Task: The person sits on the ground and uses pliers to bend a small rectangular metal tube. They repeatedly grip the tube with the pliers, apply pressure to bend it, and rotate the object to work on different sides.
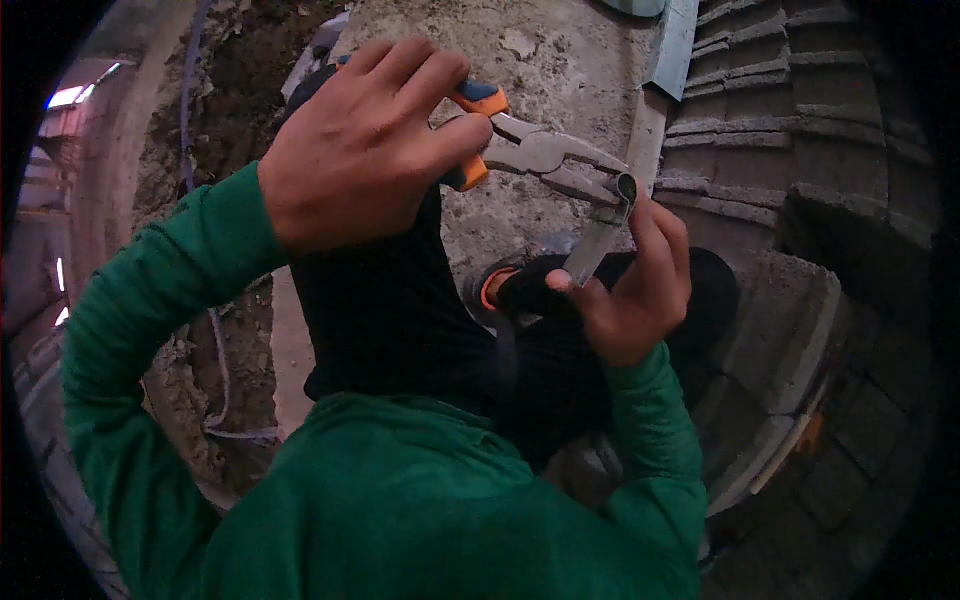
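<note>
My left hand [375, 150] is closed round the orange and dark handles of a pair of combination pliers [540, 152]. The steel jaws point right and sit at the curled upper end of a short grey metal strip [597, 245]. Whether the jaws grip that end or only touch it, I cannot tell. Thumb and fingers of my right hand [645, 290] hold the strip from the right side, tilted with its lower end toward me. The strip's far end bends over into a small loop. Both hands are raised above my dark-trousered legs.
Stacked grey roof tiles [740, 120] fill the right side, with a concrete block [780, 330] below them. A metal channel [672, 50] lies along the tiles' left edge. Rough concrete [490, 40] spreads ahead. A pale hose or cable [187, 110] runs down the left over broken soil.
</note>
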Demonstrator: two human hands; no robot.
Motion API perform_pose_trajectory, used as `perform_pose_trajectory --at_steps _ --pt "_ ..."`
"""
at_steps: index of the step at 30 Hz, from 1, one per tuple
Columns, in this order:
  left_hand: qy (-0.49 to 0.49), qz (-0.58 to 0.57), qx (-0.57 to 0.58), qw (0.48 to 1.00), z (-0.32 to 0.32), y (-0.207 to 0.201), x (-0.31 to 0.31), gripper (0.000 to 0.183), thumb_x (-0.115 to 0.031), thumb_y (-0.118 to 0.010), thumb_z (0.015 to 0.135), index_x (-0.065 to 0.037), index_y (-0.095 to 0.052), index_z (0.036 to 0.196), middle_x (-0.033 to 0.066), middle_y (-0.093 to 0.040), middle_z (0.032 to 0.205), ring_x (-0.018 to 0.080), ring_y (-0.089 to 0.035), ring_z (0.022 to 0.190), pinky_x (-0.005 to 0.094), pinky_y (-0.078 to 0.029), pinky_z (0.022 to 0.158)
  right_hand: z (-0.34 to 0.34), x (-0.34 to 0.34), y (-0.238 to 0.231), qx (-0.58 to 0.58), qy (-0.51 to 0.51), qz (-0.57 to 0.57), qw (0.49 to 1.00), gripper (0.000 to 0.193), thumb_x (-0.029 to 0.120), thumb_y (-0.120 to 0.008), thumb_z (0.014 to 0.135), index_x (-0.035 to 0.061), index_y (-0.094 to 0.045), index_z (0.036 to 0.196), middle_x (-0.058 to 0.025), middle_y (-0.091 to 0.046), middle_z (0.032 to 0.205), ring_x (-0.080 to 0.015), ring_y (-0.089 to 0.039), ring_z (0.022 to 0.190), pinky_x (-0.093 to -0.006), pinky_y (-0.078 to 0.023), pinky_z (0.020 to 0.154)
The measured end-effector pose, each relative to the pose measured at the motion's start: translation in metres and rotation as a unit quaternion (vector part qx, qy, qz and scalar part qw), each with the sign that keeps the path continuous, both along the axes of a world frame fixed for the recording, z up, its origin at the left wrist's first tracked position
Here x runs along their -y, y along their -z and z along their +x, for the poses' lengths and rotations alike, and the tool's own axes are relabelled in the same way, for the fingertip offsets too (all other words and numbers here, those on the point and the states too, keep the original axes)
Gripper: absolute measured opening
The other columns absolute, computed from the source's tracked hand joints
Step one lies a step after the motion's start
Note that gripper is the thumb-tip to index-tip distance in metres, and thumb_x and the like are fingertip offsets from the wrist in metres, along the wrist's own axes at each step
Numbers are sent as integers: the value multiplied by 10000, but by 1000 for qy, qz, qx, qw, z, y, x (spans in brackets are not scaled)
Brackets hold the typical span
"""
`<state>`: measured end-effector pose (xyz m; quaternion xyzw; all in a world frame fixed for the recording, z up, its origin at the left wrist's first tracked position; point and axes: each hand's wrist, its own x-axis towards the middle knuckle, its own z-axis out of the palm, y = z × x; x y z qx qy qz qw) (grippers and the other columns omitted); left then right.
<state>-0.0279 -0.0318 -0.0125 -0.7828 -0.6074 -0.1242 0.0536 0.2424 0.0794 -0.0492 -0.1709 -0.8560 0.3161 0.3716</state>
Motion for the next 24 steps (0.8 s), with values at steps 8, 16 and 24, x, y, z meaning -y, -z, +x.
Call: perform_pose_trajectory --at_steps 8,16,24 --pt "-5 4 14 1000 1 -2 -9 349 -10 -738 695 -55 -626 1023 195 -560 1305 388 -569 1199 500 -491 991 -5 -11 10 -67 -9 -95 993 908 229 -988 617 -66 -590 1378 -199 -643 1236 -321 -655 1154 -398 -545 985" --pt "-25 13 53 998 3 -16 -4 328 39 -722 698 -33 -645 1009 177 -568 1378 400 -579 1237 492 -509 1002 2 -18 1 -86 -18 -52 995 945 277 -987 623 -44 -540 1391 -195 -601 1270 -324 -617 1193 -414 -534 1002" --pt "-9 -135 110 985 6 -61 7 318 -21 -768 734 -38 -667 1035 193 -633 1236 402 -643 1095 466 -537 908 8 -24 -1 -99 -68 -40 992 941 241 -961 653 -45 -512 1430 -248 -624 1354 -348 -643 1211 -423 -518 1018"
